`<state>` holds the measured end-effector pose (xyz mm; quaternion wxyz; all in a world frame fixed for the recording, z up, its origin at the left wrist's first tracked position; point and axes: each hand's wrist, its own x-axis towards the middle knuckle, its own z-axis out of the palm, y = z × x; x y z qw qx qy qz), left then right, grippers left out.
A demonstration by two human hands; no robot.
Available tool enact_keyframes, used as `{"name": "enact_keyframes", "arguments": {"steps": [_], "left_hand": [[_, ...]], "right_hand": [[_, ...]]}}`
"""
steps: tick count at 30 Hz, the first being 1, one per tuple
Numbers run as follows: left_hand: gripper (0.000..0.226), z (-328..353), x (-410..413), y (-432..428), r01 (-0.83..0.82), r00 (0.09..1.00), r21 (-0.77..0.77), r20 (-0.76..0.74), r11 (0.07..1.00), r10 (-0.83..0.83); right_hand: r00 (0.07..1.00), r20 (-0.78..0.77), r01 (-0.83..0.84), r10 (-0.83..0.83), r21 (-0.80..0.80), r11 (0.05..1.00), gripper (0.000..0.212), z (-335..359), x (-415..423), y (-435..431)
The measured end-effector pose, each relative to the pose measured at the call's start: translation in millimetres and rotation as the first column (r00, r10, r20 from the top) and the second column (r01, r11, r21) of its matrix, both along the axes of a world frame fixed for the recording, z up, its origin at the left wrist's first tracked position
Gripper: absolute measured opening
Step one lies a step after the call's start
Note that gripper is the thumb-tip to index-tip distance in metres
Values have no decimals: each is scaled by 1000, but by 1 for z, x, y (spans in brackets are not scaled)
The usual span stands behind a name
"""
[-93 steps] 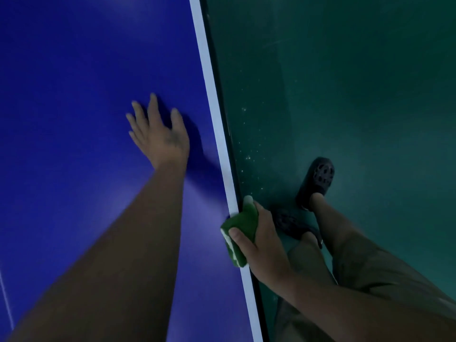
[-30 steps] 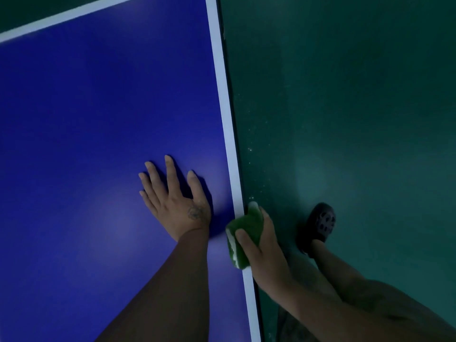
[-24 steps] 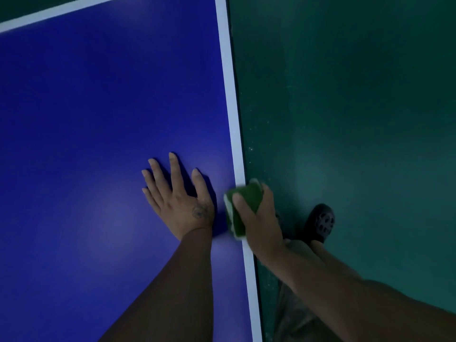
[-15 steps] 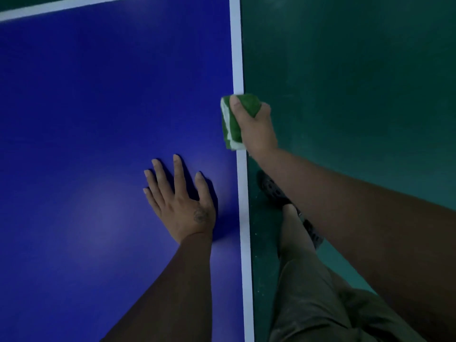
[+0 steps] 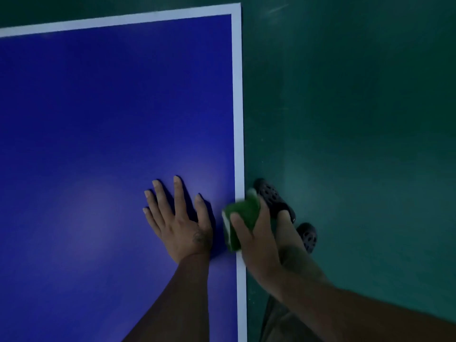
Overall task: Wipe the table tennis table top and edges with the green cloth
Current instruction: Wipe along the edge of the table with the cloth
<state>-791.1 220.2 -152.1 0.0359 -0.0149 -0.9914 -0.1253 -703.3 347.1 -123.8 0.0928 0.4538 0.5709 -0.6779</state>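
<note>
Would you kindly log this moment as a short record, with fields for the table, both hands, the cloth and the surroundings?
table: blue top with a white border line; far right corner in view
left hand: flat on the blue top near the right edge, fingers spread, holding nothing
green cloth: folded, lapped over the white border and side edge; blurred
right hand: grips the green cloth at the edge
floor: dark green, right of the table
shoes: dark, perforated, on the floor beside the edge
</note>
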Motion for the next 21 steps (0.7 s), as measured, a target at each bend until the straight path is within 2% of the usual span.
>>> {"name": "enact_keyframes", "arguments": {"steps": [2, 6, 8, 10, 13, 16, 18, 21], "left_hand": [[63, 0, 0, -2, 4, 1000, -9, 5, 1000, -4], [61, 1, -1, -1, 2, 1000, -19, 1, 1000, -2], [61, 1, 0, -2, 12, 1000, -28, 2, 1000, -12], [62, 0, 0, -2, 7, 1000, -46, 13, 999, -6], [63, 2, -2, -1, -6, 999, -62, 46, 998, 9], [63, 7, -2, 3, -9, 996, -73, 87, 997, 16], [62, 11, -7, 9, -64, 991, -17, 114, 998, 65], [62, 18, -49, 39, -127, 982, 135, 159, 983, 105]], "right_hand": [[998, 63, -22, 22, 4, 1000, 121, 2, 16, -10], [992, 121, 42, -43, 14, 999, 100, 6, -40, 15], [991, 49, 126, -126, -1, 992, 93, 4, -98, 40], [986, -44, 162, -160, 24, 987, 76, -2, -163, 75], [989, -122, 93, -85, 66, 993, 61, -6, -241, 133], [992, -127, 18, -6, 95, 995, 66, 0, -259, 153], [990, -133, -44, 55, 79, 996, 73, 6, -226, 141], [991, -42, -130, 129, -23, 991, 95, 18, -144, 104]]}}
